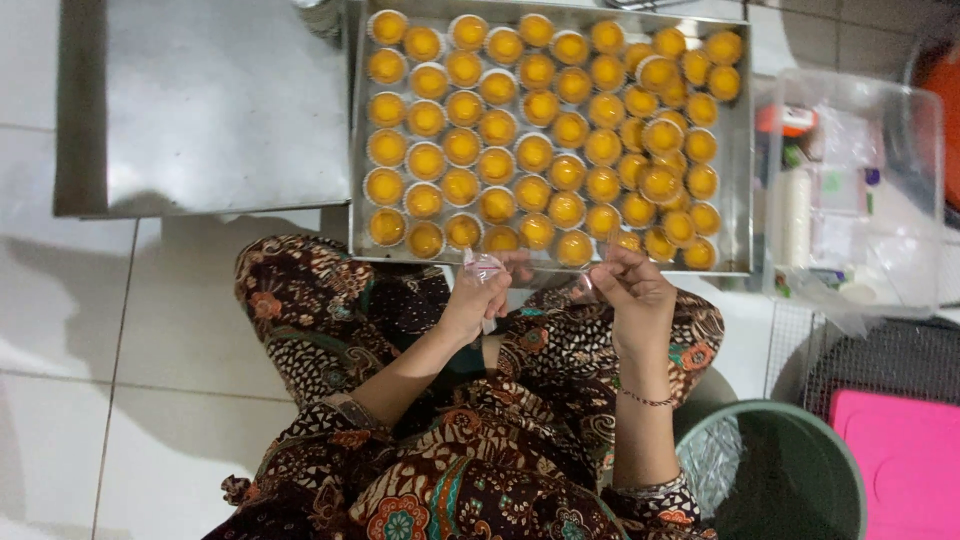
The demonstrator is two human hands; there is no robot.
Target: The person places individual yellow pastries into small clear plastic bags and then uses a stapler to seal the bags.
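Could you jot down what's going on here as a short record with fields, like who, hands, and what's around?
Person: seated on a white tiled floor, wearing patterned clothing
Left hand: pinches one end of a clear plastic wrapper
Right hand: pinches the other end
In front: metal tray packed with rows of small orange-yellow tarts
Left of tray: a bare metal tray
Right side: clear plastic box, green bucket, pink lid
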